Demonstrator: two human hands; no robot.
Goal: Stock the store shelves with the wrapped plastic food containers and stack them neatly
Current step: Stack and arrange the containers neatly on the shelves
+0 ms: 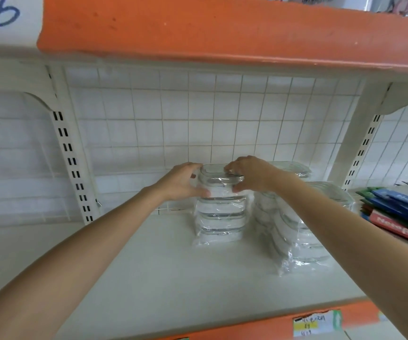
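Wrapped plastic food container [219, 179], clear, rounded-rectangular and sheathed in crinkled film, sits atop a stack [219, 214] of like containers on the white shelf [163, 278], toward the back, near the wire grid panel [198, 114]. Left hand [183, 182] grips its left end, thumb below, fingers curled over the rim. Right hand [249, 174] pinches its right end likewise. A second, leaning stack [296, 224] stands just beside on the right (outlines blurred by wrap). Glossy notebooks [399, 212] lie further right. A price label [317, 325] marks the orange shelf edge.
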